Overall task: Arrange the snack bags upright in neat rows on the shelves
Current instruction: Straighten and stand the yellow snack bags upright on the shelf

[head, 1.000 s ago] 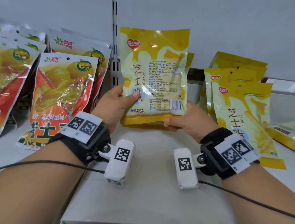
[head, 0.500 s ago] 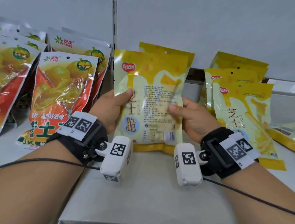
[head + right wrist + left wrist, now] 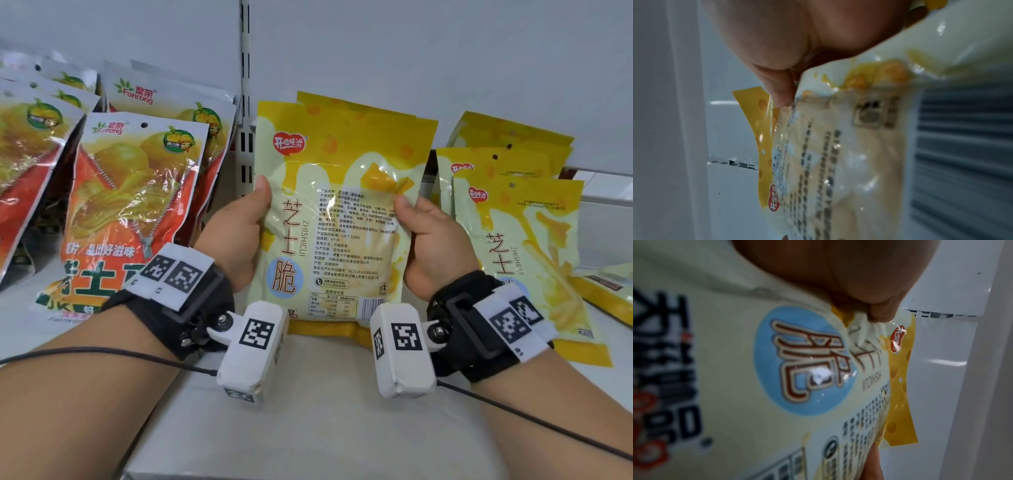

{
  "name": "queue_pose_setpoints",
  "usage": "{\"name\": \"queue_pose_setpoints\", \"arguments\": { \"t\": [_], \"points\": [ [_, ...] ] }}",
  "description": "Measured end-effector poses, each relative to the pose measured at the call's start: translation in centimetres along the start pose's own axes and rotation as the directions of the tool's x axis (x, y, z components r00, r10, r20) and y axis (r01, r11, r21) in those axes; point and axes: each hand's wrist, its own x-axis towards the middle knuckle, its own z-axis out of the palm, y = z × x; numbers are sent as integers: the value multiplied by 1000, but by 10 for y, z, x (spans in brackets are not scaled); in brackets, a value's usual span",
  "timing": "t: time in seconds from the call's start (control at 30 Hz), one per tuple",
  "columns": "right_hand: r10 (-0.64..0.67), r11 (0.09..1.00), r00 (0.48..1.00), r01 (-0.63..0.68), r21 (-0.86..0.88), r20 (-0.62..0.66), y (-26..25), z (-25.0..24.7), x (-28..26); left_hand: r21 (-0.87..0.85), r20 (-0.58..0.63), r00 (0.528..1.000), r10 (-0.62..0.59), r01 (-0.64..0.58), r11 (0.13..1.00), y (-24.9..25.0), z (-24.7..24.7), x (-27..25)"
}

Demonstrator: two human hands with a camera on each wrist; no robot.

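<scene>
A yellow cheese snack bag stands upright on the white shelf, its bottom edge touching the shelf. My left hand grips its left edge with the thumb on the front, and my right hand grips its right edge likewise. Another yellow bag stands right behind it, only its top showing. In the left wrist view my thumb presses the yellow cheese snack bag; the right wrist view shows my right thumb on the same bag.
Red and orange snack bags lean in rows on the left. More yellow bags stand on the right, with one lying flat beyond them. A slotted upright runs up the white back wall.
Both hands have brought the yellow bag down from the air onto the shelf, in front of the bag behind. Their grip has slid from its bottom edge up to its sides.
</scene>
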Motion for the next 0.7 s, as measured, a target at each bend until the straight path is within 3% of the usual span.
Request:
{"name": "queue_pose_setpoints", "arguments": {
  "t": [0.13,0.23,0.37,0.43,0.53,0.6,0.7],
  "points": [
    [13,1000,1000,-12,29,-18,-1,0,1,-69,18,1000,24,-23,997,2,3,-4],
    [-15,996,993,4,-94,-113,-3,1,0,-126,13,999,39,-37,991,6,6,-8],
    [-262,915,927,151,-374,-269,-14,0,-2,-190,31,1000,4,2,982,15,14,-13],
    [-316,845,930,185,-502,-190,-19,5,-7,-227,64,998,-18,32,973,21,19,-17],
    [-105,873,994,107,-476,31,-24,20,-18,-228,130,991,-21,50,972,29,31,-23],
    [-27,873,987,99,-478,156,-27,23,-24,-170,238,971,31,10,985,33,41,-29],
    [-68,838,966,191,-511,250,-41,23,-36,-46,347,936,58,-44,998,38,61,-40]
  ]
}}
